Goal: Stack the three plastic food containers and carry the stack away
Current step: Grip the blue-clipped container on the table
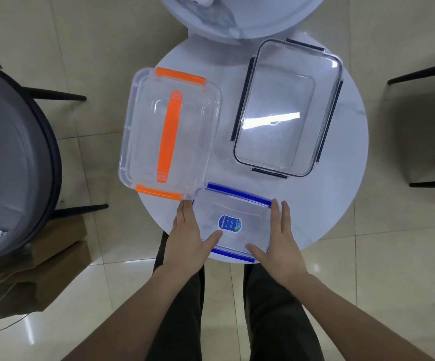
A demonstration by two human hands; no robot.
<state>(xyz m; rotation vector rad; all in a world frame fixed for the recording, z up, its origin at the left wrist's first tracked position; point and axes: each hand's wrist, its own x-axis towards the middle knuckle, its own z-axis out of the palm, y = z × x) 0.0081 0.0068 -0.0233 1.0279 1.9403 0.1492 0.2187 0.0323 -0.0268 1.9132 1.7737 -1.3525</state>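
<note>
**Ana:** Head view showed all three containers sitting apart on the round white table (341, 204), so no stacking was done yet, by my reading. The blue-clipped container (233, 222) was nearest; the orange-handled container (169, 134) sat far left of it, their corners close or touching, I couldn't tell which. The dark-clipped container (286, 108) sat far right, clear of both.

**Ben:** And the hands?

**Ana:** The left hand (187, 238) lay flat along the blue one's left side, the right hand (279, 238) along its right side. Fingers were straight and together, thumbs spread inward over the lid. They bracketed it; I couldn't say it was gripped or lifted.

**Ben:** What remained?

**Ana:** Everything, I'd judge: both stacking moves and the carry.

**Ben:** Anything unclear?

**Ana:** The label (230, 222) on the blue lid was too small to read. Another round surface (263, 24) was cut off at the far edge, and clear plastic made it hard to see whether anything was inside.
</note>
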